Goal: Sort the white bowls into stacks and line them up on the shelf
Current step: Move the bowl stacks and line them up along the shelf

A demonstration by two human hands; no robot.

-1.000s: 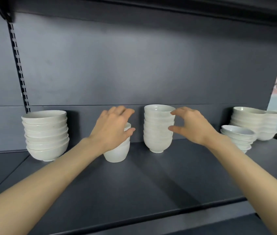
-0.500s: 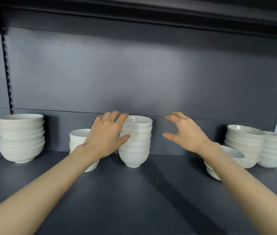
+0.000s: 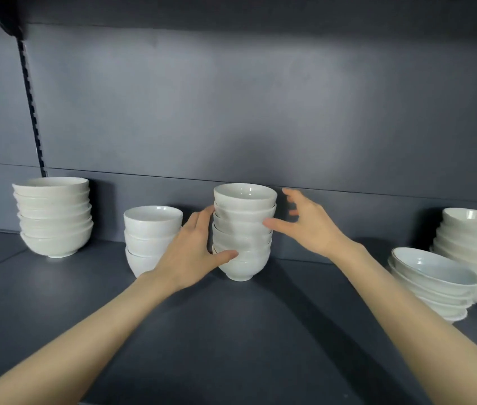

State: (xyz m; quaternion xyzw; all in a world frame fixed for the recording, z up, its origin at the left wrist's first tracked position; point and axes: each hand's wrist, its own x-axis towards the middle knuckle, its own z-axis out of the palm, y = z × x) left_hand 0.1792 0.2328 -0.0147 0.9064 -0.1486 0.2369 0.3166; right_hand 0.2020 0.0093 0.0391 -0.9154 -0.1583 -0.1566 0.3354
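While left fingers (image 3: 202,219) cup the middle bowl stack (image 3: 244,229), right fingers (image 3: 293,197) spread wide beside it.

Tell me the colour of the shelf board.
Shelf board: dark blue-grey, plain; head view.

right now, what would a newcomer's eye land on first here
The tall middle stack of white bowls, centred on the dark shelf, with two bare arms stretched toward it: the left grip cups its lower bowls, the right grip touches its side with the thumb. Next, the big stack at far left and the shallow dishes at right.
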